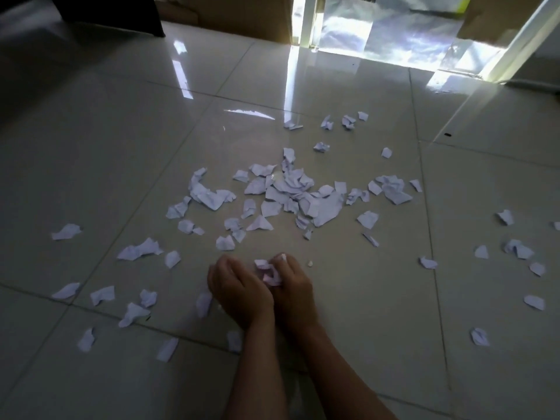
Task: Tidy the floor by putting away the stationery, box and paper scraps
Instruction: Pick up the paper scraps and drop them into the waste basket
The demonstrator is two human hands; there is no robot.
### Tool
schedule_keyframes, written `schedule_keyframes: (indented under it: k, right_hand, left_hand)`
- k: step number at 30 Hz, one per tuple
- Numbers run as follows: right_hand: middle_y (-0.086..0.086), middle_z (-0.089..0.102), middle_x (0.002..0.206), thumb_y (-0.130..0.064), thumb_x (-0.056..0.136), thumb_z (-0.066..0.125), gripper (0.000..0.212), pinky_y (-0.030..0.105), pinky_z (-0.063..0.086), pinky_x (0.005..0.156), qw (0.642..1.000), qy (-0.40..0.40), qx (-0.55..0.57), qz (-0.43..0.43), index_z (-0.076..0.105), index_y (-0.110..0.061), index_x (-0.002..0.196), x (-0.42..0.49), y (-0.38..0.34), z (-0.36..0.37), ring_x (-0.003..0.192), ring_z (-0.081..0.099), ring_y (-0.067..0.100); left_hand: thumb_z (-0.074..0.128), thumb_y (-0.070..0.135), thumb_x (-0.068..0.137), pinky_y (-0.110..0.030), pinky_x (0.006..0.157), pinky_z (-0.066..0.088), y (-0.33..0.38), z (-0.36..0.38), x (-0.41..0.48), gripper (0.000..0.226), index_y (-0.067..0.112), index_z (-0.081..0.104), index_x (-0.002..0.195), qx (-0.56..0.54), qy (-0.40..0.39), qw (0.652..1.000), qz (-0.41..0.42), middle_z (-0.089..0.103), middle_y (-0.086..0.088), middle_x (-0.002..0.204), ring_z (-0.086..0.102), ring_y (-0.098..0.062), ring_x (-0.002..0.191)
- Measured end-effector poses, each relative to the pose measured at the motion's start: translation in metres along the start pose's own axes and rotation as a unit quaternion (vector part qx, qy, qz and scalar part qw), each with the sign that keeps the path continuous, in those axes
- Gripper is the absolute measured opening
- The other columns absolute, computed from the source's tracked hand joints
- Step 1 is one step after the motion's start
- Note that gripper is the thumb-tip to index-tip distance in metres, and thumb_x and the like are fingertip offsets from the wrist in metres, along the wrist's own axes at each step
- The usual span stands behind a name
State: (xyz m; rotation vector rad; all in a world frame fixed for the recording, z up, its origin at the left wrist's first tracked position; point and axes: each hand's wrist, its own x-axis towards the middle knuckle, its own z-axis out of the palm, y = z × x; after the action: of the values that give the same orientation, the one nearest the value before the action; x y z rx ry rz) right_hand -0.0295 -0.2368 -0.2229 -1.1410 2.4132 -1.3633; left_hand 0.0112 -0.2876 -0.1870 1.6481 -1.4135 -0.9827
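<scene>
Presently the left hand (239, 289) and right hand (292, 287) are gripping one wad of scraps (268, 271) at six o'clock (gathering step, barely begun), while the main heap (291, 194) is lying on the floor (91, 147) at twelve, likely needing a forward reach.

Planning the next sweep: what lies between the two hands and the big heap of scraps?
Head view: a few loose scraps on glossy floor tile, between the left hand, right hand and the heap. Both hands hold a paper wad.
</scene>
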Motion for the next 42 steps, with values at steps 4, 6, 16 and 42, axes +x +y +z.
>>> schedule_keyframes:
  k: [4, 6, 16, 42]
  right_hand:
    - [0.008, 0.068, 0.078, -0.009, 0.084, 0.066, 0.004, 0.019, 0.039, 0.063, 0.965, 0.199, 0.029, 0.171, 0.070, -0.009, 0.084, 0.053, 0.030, -0.052, 0.070, 0.058, 0.013]
    - [0.013, 0.071, 0.085, -0.012, 0.084, 0.063, 0.013, 0.021, 0.038, 0.064, 0.950, 0.238, 0.010, 0.202, 0.071, -0.006, 0.092, 0.082, 0.053, -0.087, 0.076, 0.060, 0.017]
    - [0.018, 0.060, 0.124, -0.012, 0.093, 0.051, 0.023, 0.028, 0.038, 0.086, 0.967, 0.002, -0.145, 0.209, 0.066, -0.005, 0.109, 0.174, 0.103, -0.101, 0.114, 0.054, 0.029]
    - [0.005, 0.071, 0.098, -0.017, 0.093, 0.053, 0.019, 0.027, 0.051, 0.076, 0.886, 0.293, 0.278, 0.228, 0.067, -0.008, 0.103, 0.047, -0.034, -0.269, 0.085, 0.065, 0.013]
  left_hand:
    - [0.041, 0.010, 0.095, -0.043, 0.098, 0.042, 0.026, 0.035, 0.037, 0.030, -0.007, 0.059, 0.111, 0.016, -0.055, 0.997, 0.047, 0.061, -0.023, 0.114, 0.054, -0.034, 0.111]
    - [0.040, 0.013, 0.096, -0.041, 0.104, 0.038, 0.036, 0.052, 0.057, 0.034, -0.005, 0.054, 0.122, 0.044, -0.100, 0.991, 0.076, 0.056, -0.019, 0.127, 0.049, -0.032, 0.121]
    - [0.030, 0.023, 0.100, -0.040, 0.119, 0.020, 0.040, 0.099, 0.095, 0.048, 0.004, 0.029, 0.145, 0.087, -0.379, 0.910, 0.140, 0.026, -0.013, 0.155, 0.022, -0.027, 0.144]
    - [0.041, 0.035, 0.097, -0.034, 0.095, 0.045, 0.202, 0.058, -0.185, 0.034, 0.018, 0.070, 0.099, -0.314, -0.542, 0.773, -0.099, 0.070, -0.007, 0.105, 0.063, -0.022, 0.105]
